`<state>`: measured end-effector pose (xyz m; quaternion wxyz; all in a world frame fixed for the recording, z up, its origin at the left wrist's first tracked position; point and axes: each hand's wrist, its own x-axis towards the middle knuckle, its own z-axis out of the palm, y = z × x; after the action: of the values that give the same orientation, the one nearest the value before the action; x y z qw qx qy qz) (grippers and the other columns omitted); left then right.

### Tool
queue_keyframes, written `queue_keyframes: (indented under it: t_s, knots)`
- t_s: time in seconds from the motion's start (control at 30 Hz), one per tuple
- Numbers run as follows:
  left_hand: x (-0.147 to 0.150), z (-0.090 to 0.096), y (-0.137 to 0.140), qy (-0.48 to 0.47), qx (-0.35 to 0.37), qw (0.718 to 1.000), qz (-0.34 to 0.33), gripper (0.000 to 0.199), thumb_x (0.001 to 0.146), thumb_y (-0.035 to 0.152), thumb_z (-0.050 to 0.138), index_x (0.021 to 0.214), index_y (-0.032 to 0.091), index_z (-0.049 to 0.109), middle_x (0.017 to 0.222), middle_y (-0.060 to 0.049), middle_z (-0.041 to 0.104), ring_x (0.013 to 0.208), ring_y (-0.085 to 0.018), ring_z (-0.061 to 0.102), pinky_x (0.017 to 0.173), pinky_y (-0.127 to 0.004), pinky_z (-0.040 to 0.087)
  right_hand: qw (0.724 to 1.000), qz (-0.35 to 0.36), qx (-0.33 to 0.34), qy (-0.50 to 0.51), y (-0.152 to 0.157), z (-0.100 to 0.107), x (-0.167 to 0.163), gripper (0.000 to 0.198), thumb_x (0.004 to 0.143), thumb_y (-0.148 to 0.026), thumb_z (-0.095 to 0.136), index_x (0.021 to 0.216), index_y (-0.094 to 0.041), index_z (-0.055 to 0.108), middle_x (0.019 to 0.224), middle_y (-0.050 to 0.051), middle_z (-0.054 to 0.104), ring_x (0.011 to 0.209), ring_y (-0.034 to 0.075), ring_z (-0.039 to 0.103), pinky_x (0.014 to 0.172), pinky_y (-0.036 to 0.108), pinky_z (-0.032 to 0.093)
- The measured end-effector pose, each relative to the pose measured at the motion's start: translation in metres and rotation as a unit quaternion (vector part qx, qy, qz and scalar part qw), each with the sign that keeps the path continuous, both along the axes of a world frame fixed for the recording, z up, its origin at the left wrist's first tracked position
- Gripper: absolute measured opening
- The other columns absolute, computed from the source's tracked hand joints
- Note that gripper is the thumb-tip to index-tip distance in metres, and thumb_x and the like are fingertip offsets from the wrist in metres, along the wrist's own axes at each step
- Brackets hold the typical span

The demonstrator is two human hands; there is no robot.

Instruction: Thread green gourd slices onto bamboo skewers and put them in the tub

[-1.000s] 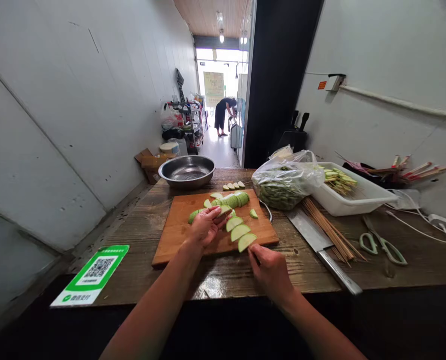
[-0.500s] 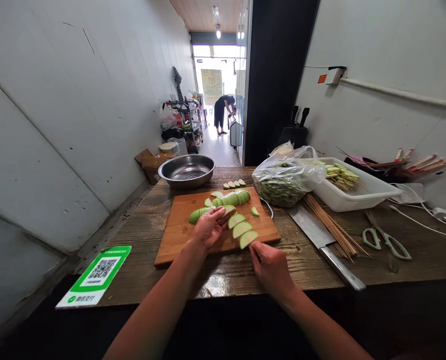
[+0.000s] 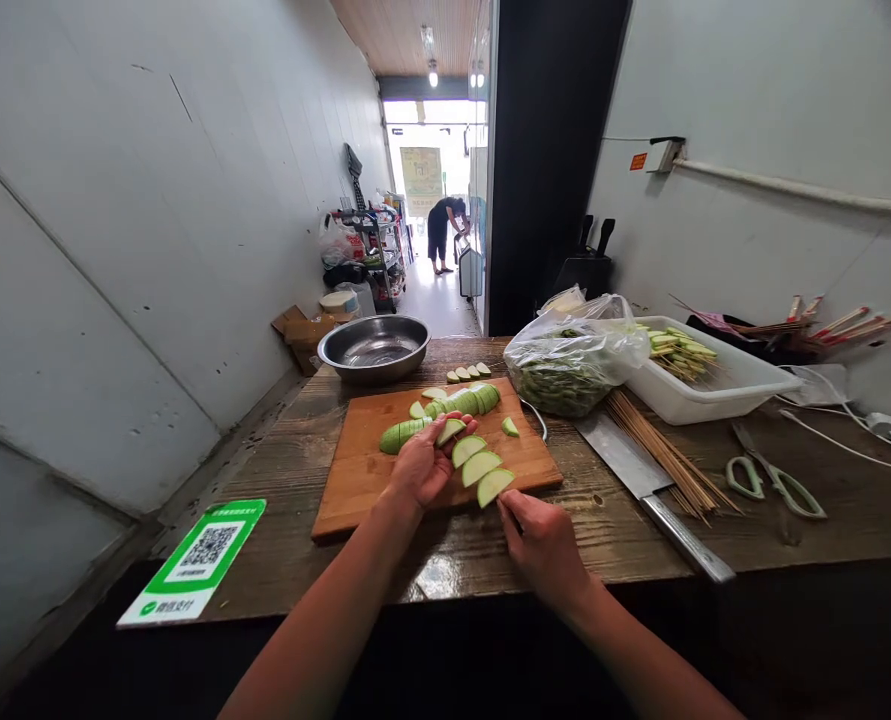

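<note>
My left hand (image 3: 426, 468) pinches a half-moon zucchini slice (image 3: 451, 431) between thumb and fingers, over the wooden cutting board (image 3: 355, 480). Close to it, my right hand (image 3: 541, 535) is closed on the near end of a skewer with several zucchini slices (image 3: 481, 467) in a row. The stick itself is mostly hidden by slices and fingers. Behind my left hand lie rows of cut zucchini (image 3: 460, 402) on the board. One small end piece (image 3: 509, 427) rests apart at the right.
A cleaver (image 3: 625, 455) lies beside bamboo skewers (image 3: 659, 450) and scissors (image 3: 779, 480) at right. Behind stand a metal basin (image 3: 374, 350), a plastic bag of greens (image 3: 569, 365) and a white tray (image 3: 715, 400) with skewered slices. A QR-code sign (image 3: 197, 565) lies front left. A person (image 3: 441, 235) bends near the doorway.
My left hand has turned its slice a little and sits slightly apart from the skewered row. My right hand keeps its grip, almost in place. The view has shifted slightly.
</note>
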<state>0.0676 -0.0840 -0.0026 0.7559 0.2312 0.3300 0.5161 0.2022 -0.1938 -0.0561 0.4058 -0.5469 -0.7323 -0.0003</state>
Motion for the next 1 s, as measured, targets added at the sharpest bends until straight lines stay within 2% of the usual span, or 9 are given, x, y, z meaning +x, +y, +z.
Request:
queue_keyframes:
  t_s: [0.33,0.63,0.83,1.0]
  knots:
    - [0.002,-0.011,0.001,0.031,0.019,0.999,0.011,0.013,0.081,0.013,0.05,0.08,0.008,0.062,0.084,-0.013,0.068,0.081,-0.019,0.065,0.074,-0.026,0.053,1.0,-0.016,-0.014,-0.012,0.001,-0.001,-0.002,0.024,0.088,-0.015,0.037,0.068,-0.017,0.051,0.06,0.002,0.057,0.053,0.011,0.051,0.054,0.023,0.028]
    - [0.003,-0.014,-0.001,0.044,0.039,0.998,0.0,0.013,0.081,0.016,0.052,0.081,0.008,0.062,0.083,-0.013,0.067,0.079,-0.018,0.065,0.073,-0.027,0.052,1.0,-0.021,-0.014,-0.01,0.002,-0.001,-0.002,0.024,0.087,-0.014,0.038,0.069,-0.017,0.052,0.06,0.002,0.058,0.053,0.011,0.052,0.053,0.023,0.028]
    - [0.006,-0.009,-0.006,0.056,0.035,0.998,-0.018,0.014,0.082,0.018,0.051,0.084,0.008,0.061,0.084,-0.014,0.066,0.076,-0.019,0.064,0.072,-0.03,0.052,1.0,-0.023,-0.011,-0.01,0.004,-0.002,-0.004,0.022,0.087,-0.014,0.038,0.071,-0.017,0.054,0.061,0.002,0.06,0.054,0.011,0.053,0.054,0.023,0.028]
    - [0.008,0.0,-0.009,-0.012,0.025,0.999,-0.042,0.023,0.084,0.031,0.048,0.09,0.011,0.057,0.088,-0.011,0.064,0.081,-0.018,0.062,0.076,-0.033,0.052,0.999,-0.039,-0.004,0.01,0.011,0.0,-0.004,0.022,0.087,-0.016,0.039,0.071,-0.017,0.054,0.063,0.003,0.061,0.056,0.012,0.055,0.055,0.022,0.03]
